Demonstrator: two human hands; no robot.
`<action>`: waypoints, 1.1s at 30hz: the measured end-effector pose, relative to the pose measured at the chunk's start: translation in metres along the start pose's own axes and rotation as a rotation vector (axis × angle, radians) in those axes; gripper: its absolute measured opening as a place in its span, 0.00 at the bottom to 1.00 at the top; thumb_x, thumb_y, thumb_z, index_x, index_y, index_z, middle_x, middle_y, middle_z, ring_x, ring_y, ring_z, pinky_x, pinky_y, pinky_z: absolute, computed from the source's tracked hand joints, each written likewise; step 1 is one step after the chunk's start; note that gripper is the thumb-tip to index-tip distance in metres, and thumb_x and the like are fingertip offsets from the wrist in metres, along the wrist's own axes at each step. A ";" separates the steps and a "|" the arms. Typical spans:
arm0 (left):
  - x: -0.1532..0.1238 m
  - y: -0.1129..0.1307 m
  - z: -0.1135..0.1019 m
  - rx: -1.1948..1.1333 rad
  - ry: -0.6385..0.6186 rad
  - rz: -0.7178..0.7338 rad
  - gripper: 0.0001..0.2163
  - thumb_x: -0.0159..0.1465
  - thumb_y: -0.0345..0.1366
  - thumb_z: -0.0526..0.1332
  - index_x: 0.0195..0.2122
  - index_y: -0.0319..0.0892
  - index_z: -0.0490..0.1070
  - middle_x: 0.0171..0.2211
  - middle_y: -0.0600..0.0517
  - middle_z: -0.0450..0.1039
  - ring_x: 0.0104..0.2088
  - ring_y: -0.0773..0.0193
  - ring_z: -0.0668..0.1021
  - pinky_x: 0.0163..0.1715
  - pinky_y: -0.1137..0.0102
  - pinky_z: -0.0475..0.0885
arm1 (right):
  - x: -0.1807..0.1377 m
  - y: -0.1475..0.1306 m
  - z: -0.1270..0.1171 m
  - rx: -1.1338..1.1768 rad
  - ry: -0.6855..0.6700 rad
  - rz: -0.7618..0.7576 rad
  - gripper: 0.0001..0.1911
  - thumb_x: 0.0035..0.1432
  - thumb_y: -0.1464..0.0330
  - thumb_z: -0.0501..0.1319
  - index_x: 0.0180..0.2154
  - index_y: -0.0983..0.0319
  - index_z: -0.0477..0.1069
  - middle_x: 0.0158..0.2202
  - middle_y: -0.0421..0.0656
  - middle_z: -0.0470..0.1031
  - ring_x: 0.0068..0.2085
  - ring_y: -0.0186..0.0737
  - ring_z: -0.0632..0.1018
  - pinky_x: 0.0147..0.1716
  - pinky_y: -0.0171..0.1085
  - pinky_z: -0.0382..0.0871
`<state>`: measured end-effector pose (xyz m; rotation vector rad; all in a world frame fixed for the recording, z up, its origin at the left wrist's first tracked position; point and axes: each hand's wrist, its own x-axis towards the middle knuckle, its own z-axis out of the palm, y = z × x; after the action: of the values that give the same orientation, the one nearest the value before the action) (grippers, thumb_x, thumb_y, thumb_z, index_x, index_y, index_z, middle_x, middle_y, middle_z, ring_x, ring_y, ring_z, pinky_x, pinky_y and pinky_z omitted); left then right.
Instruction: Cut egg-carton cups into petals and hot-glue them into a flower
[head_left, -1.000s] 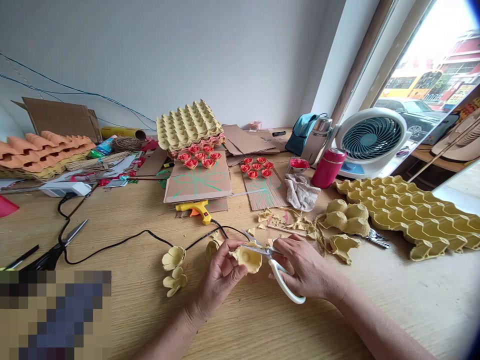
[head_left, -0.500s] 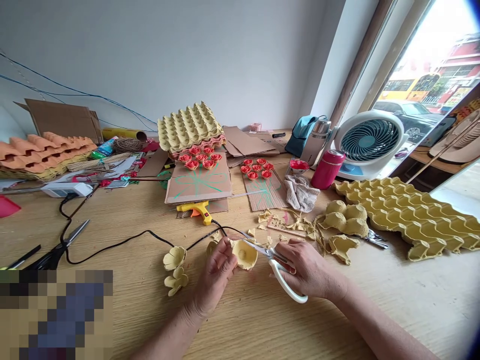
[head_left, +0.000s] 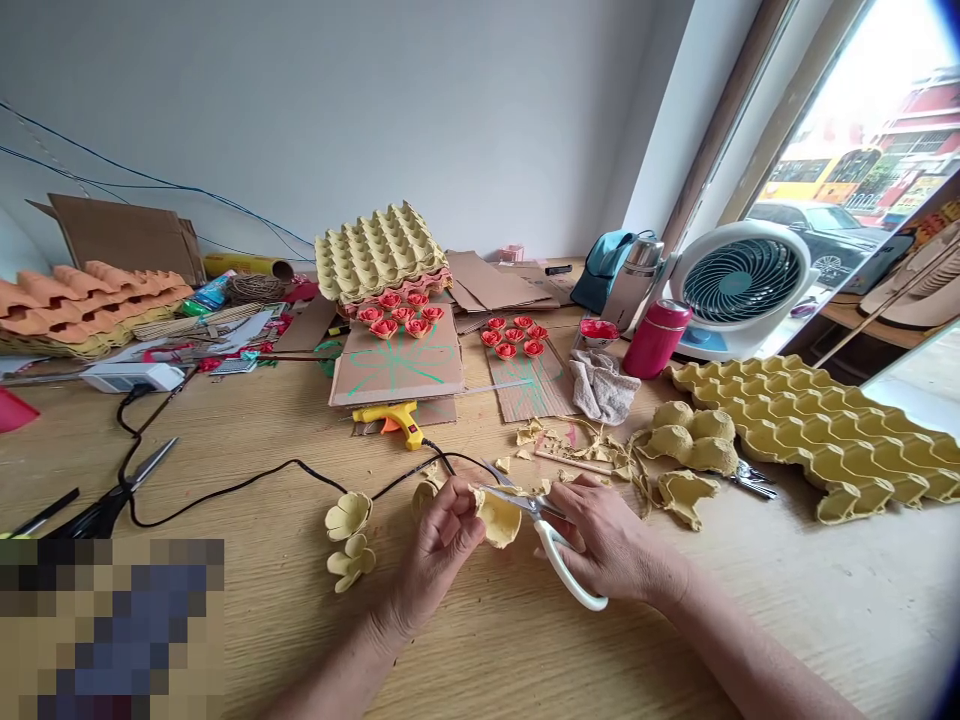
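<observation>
My left hand point(head_left: 448, 530) is closed on a yellow egg carton cup point(head_left: 501, 520), pinching it by its left edge. White-handled scissors point(head_left: 559, 560) are in my right hand point(head_left: 604, 535), fingers in the loops. Their parted blades meet the cup's upper rim, where a strip of carton lies along them. Just left of my left hand are two cut petal-shaped cups point(head_left: 349, 517), one in front of the other. Another cup point(head_left: 424, 497) is partly hidden behind my left fingers.
A yellow glue gun point(head_left: 401, 420) lies ahead, its black cord crossing the table. Carton scraps point(head_left: 592, 445) and an egg tray point(head_left: 825, 430) are on the right. Red flowers point(head_left: 401, 315) sit on cardboard point(head_left: 397, 370). Black scissors point(head_left: 120, 495) lie at left.
The cup has turned and shifted slightly right in my left hand. The scissors have moved a little left, and their blades are now wider apart across the rim.
</observation>
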<state>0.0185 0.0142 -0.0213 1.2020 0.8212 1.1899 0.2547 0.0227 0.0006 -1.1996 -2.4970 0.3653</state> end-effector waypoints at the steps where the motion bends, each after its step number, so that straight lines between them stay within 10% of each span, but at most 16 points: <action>1: 0.000 -0.002 -0.001 -0.014 0.004 -0.010 0.11 0.62 0.46 0.68 0.42 0.51 0.74 0.38 0.52 0.76 0.41 0.57 0.78 0.43 0.65 0.74 | 0.000 0.000 0.001 0.011 -0.002 -0.002 0.14 0.66 0.59 0.57 0.30 0.58 0.60 0.28 0.40 0.70 0.27 0.38 0.66 0.32 0.38 0.58; 33: 0.003 0.000 0.001 -0.401 -0.020 -0.119 0.12 0.63 0.44 0.68 0.45 0.47 0.76 0.35 0.54 0.77 0.28 0.65 0.80 0.27 0.70 0.79 | -0.001 -0.001 0.001 0.035 -0.063 0.047 0.17 0.66 0.59 0.56 0.28 0.57 0.54 0.25 0.38 0.64 0.27 0.37 0.63 0.30 0.38 0.52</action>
<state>0.0199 0.0165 -0.0213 0.8237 0.5937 1.1751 0.2540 0.0207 -0.0003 -1.2531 -2.5082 0.4634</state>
